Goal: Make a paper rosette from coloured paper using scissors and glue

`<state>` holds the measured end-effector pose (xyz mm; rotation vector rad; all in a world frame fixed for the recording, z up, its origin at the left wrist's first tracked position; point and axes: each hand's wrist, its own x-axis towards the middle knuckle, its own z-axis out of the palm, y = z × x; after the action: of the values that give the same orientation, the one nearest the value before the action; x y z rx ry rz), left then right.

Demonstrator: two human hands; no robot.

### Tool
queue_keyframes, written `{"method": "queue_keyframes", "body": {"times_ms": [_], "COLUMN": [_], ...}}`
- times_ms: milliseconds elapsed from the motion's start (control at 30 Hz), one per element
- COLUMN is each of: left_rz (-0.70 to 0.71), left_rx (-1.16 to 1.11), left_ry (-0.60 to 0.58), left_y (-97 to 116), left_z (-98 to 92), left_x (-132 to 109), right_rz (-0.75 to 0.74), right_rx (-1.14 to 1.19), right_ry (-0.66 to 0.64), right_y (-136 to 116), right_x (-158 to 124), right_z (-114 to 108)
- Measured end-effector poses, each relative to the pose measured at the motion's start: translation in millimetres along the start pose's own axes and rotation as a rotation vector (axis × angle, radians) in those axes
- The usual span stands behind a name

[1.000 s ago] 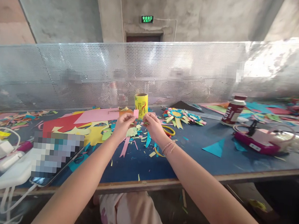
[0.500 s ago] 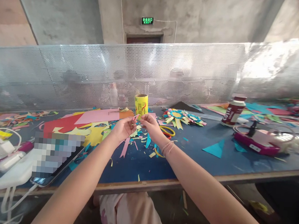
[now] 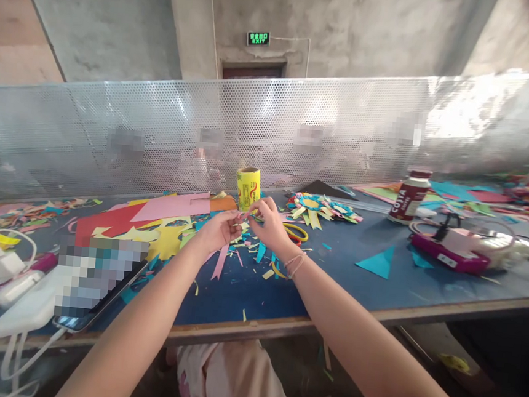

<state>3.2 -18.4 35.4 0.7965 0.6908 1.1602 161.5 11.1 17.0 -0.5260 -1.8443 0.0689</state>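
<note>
My left hand (image 3: 220,230) is closed in a pinch on a small pink paper strip (image 3: 243,215) over the middle of the table. My right hand (image 3: 269,225) meets it from the right, thumb and fingers pinched at the same strip. Most of the strip is hidden by the fingers. Just behind the hands a yellow printed roll (image 3: 248,189) stands upright. Yellow-handled scissors (image 3: 297,231) lie partly hidden beside my right wrist. Below my left hand, a longer pink strip (image 3: 220,262) rests among small paper scraps.
Pink paper (image 3: 171,207), red paper (image 3: 105,224) and cut yellow paper (image 3: 166,244) lie left. A phone (image 3: 103,289) sits front left, near charging cables. Paper rosettes (image 3: 311,204), a coffee bottle (image 3: 409,199) and a purple power strip (image 3: 447,256) stand or lie right. A perforated metal screen (image 3: 160,121) runs behind.
My right hand has risen slightly and its fingers have bent more over the pink strip. My left hand has turned a little and dipped. The view has shifted slightly.
</note>
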Motion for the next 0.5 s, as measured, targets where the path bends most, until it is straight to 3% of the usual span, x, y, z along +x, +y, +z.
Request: {"method": "queue_keyframes", "body": {"times_ms": [500], "left_rz": [0.005], "left_rx": [0.017], "left_ry": [0.018], "left_y": [1.2], "left_z": [1.2], "left_x": [-0.8], "right_rz": [0.002], "right_rx": [0.007], "right_ry": [-0.024], "right_y": [-1.7], "right_x": [0.4], "right_z": [-3.3]}}
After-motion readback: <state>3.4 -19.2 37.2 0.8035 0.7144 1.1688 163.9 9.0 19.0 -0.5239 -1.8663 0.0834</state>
